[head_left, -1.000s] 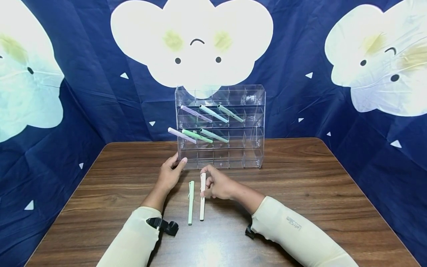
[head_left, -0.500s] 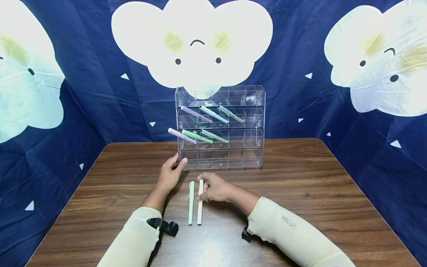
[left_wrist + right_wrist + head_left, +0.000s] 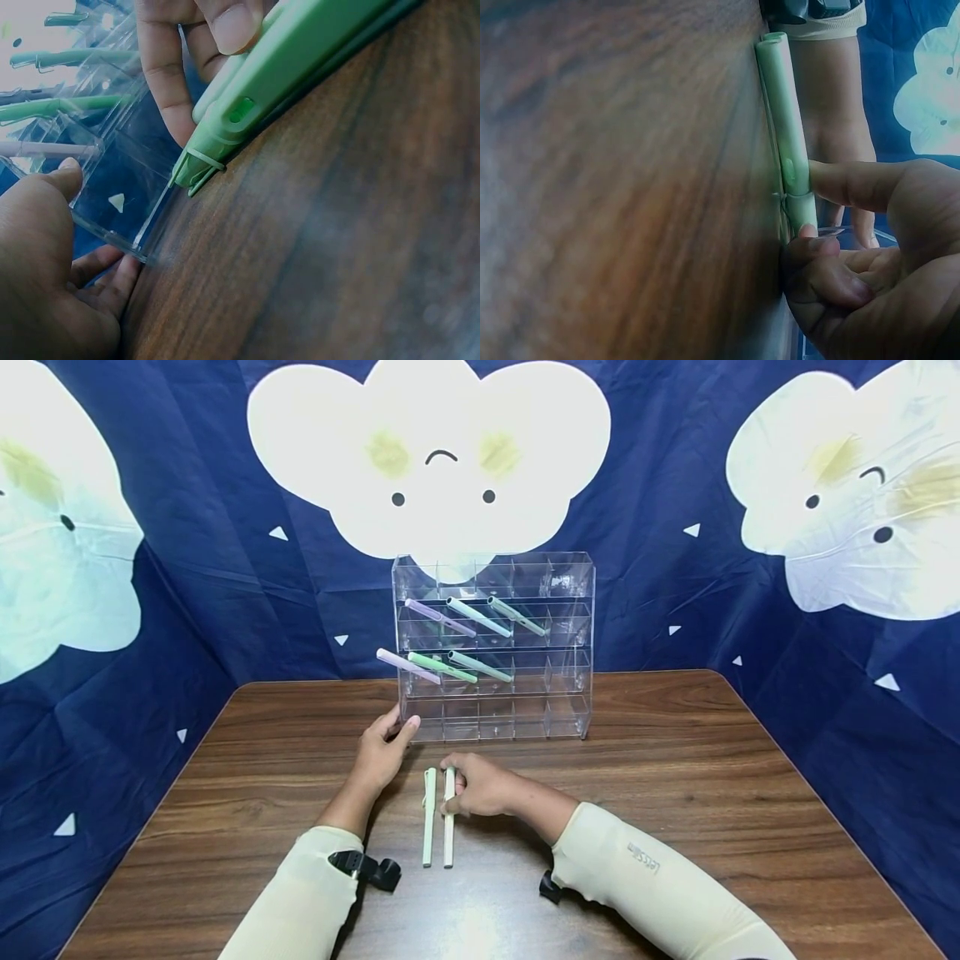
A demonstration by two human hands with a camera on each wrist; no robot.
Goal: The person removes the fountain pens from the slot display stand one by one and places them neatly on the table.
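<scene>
A clear acrylic pen rack (image 3: 532, 718) stands toward the back of the table. My left hand (image 3: 378, 756) grips its lower left corner, with the thumb on the front and fingers at the side. My right hand (image 3: 483, 787) pinches a cream pen (image 3: 448, 843) by its capped upper part, thumb and index finger apart along the cap. Just left of that lies a light green pen (image 3: 429, 818), nearly parallel, clip toward the left. In the left wrist view the light green pen (image 3: 277, 75) looms in front and hides much of the right hand (image 3: 184, 52).
In the rack's middle rows rest several slanted pens: a purple pen (image 3: 438, 617), a light blue pen (image 3: 478, 617) and a bright green pen (image 3: 442, 667) among them. A lilac pen (image 3: 407, 665) juts past the left side. Blue cloth (image 3: 660, 585) with clouds surrounds the wooden table (image 3: 712, 760).
My right hand has brought the cream pen left and slightly nearer to me, closer beside the light green pen and level with it. The left hand stays at the rack.
</scene>
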